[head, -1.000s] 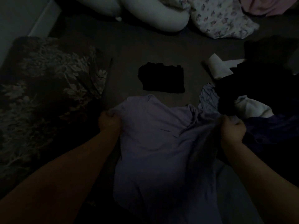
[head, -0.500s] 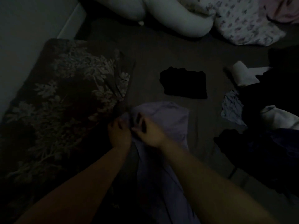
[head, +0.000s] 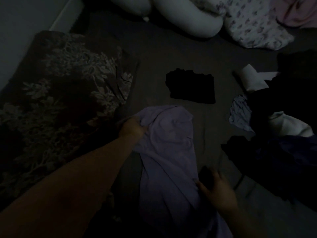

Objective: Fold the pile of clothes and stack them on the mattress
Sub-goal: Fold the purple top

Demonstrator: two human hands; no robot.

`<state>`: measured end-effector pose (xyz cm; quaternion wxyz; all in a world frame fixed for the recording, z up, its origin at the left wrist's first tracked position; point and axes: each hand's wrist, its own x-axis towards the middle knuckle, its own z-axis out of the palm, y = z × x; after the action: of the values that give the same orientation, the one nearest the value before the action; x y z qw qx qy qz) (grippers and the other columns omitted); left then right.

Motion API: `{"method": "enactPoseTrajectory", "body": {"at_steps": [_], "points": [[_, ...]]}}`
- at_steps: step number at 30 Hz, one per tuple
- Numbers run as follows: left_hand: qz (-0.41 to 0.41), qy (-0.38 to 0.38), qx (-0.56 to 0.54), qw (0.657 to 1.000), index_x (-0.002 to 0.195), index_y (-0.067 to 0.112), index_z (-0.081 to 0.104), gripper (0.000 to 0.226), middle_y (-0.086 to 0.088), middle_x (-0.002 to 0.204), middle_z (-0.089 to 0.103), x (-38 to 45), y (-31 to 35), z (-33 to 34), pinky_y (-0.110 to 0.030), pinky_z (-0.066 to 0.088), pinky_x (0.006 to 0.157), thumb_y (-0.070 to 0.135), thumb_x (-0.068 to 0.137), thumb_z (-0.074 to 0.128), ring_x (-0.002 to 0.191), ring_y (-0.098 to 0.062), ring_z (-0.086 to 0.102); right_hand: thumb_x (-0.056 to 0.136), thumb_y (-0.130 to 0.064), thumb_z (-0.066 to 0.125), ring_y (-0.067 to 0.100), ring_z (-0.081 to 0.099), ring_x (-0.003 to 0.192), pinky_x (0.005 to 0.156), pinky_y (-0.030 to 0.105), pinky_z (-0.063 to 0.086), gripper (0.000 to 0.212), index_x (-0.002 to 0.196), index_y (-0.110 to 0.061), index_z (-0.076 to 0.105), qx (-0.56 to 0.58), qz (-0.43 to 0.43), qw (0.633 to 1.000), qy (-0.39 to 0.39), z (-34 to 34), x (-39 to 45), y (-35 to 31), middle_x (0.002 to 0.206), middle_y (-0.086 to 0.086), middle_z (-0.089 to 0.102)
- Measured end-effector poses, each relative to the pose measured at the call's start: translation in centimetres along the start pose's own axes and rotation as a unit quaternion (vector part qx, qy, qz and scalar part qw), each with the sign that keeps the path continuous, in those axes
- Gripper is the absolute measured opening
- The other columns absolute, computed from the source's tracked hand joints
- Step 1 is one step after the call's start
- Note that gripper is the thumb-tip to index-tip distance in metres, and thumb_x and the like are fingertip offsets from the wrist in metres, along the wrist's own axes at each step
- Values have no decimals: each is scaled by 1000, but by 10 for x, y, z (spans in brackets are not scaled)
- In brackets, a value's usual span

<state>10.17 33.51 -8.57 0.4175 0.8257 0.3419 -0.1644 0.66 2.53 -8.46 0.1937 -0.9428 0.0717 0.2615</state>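
Lilac shirt [head: 168,152] lies halved lengthwise on the mattress [head: 171,54]; our left hand [head: 131,128] bunches its top edge, right hand [head: 217,188] spread at its side, so we should smooth flat before folding upward.

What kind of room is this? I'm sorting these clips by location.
Most likely a dim bedroom, seen from on the bed. A long white pillow and a floral blanket lie at the far end of the mattress, and loose clothes are heaped on the right.
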Motion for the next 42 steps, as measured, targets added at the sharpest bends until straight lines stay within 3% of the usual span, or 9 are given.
{"method": "enactPoseTrajectory", "body": {"at_steps": [5,10,13,17,21,28,34,39,42], "points": [[33,138,-55,988,104,1,57,16,-19,110,58,-7,7,-9,-36,43,93,7,94,45,102,-28,54,74,-68,56,18,59,113,86,27,45,71,132,-27,48,-45,-58,997,3,0,-23,10,122,-4,63],[97,172,-138,971,133,-5,40,44,-19,132,48,-54,-15,7,-31,33,106,3,90,44,122,-29,46,77,-66,58,23,59,113,90,32,46,69,136,-34,41,-49,-37,998,-15,1,-41,25,125,-2,62],[-11,205,-89,975,134,-6,42,52,-28,132,45,-129,-48,49,-32,28,105,11,88,58,124,-37,43,82,-66,51,20,56,116,98,34,34,65,137,-32,42,-133,-44,990,4,-6,-54,35,124,-2,63],[-169,51,-78,981,135,7,45,65,-21,132,51,-208,-94,96,-37,39,101,28,79,71,123,-37,47,76,-62,29,24,57,115,98,35,34,70,136,-31,47,-188,-45,980,-49,-20,-71,65,126,2,61],[-172,-91,-256,947,112,6,62,31,-18,117,64,-245,-114,105,-35,47,89,6,81,70,102,-26,61,88,-32,59,26,61,110,84,30,45,52,138,-26,46,-74,-68,986,-132,-27,-87,75,125,5,63],[41,-140,-266,953,93,22,64,37,6,102,66,-270,-118,70,-14,47,80,41,61,67,88,10,61,66,-27,53,1,52,79,68,16,41,12,69,-31,42,139,-221,964,-43,-21,-152,18,86,-12,54],[11,-77,-185,980,95,14,58,36,0,90,66,-269,-132,61,-30,48,76,46,79,60,80,-4,60,71,-33,50,13,57,71,64,29,43,12,81,-27,48,219,-173,958,-61,4,-180,-20,80,-5,58],[-125,-58,-172,975,119,-3,57,36,-17,124,58,-277,-156,68,-36,36,104,24,100,42,121,-29,51,76,-25,55,7,54,89,74,10,38,18,92,-26,48,179,-252,950,-47,28,-199,-45,100,-3,58],[-229,-38,-299,925,130,4,52,67,-6,139,46,-276,-179,74,-39,27,114,57,90,44,128,-24,44,81,-30,60,17,56,112,95,8,34,36,115,-18,59,121,-285,930,-200,48,-199,-44,120,5,61]]}}
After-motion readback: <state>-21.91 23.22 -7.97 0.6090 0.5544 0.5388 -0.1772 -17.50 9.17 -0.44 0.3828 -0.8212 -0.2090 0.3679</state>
